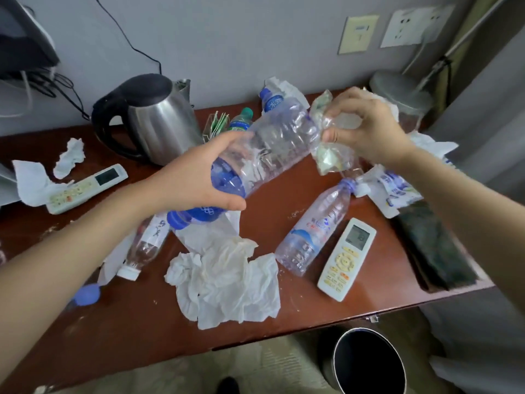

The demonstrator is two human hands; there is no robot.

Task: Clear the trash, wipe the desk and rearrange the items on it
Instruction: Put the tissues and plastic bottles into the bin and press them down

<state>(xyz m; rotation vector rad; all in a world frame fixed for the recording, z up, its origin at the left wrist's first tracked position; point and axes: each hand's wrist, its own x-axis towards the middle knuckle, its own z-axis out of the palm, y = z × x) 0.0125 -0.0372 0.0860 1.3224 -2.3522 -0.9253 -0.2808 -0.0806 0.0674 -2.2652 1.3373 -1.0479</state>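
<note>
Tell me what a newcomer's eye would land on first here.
The two hands raised mid-frame draw the eye first: the left hand holds a big clear bottle near its blue-labelled end, and the right hand pinches a crumpled plastic wrapper. Beneath them the red-brown desk is littered with crumpled tissues. A steel kettle stands back left; a dark bin sits on the floor, front right.

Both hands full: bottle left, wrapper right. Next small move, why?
Probably lower both hands to the round black bin and let go. The left hand grips the large clear plastic bottle with a blue label, the right hand pinches a crumpled clear plastic wrapper; both are trash, neither hand is free, and the bin stands open on the floor beside the brown desk.
</note>
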